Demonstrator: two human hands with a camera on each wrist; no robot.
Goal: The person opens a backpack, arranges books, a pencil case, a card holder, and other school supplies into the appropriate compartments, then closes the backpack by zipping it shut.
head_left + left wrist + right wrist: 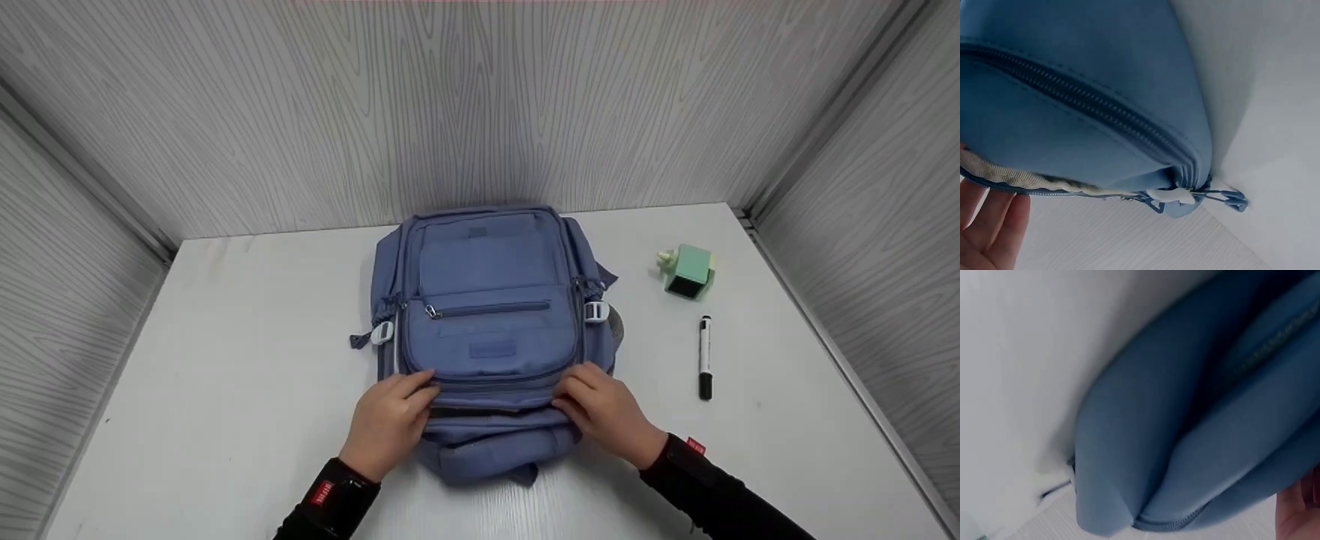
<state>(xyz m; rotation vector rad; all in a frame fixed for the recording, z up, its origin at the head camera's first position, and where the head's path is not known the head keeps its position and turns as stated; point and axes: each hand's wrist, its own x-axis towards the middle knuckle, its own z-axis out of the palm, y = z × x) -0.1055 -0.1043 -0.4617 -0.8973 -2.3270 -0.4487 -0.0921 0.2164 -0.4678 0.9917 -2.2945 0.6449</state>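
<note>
"From the head view, what could go wrong?"

"That soft blue fabric backpack point(491, 330) lies front up on the white tabletop point(285, 390), its dark opening point(480, 412) towards the person. An uneven pull might skew it, or make the blue cloth lip point(487, 397) slip free."

"And the fingers?"

"Left hand point(386, 427) and right hand point(611, 416) pinch the lip, one at either end, fingertips bent close together."

"By the left wrist view?"

"Loose tan woven lining point(1016, 179) could snag in the zip, I'd say, if it were drawn. The dark blue zip edge point(1044, 193) lies against the fingers point(1013, 225), touching."

"And the right wrist view?"

"A slack blue fold point(1230, 455) might sag across the opening. The fingers sit beside the cloth at the frame's edge; their grip I can't tell from there."
</note>
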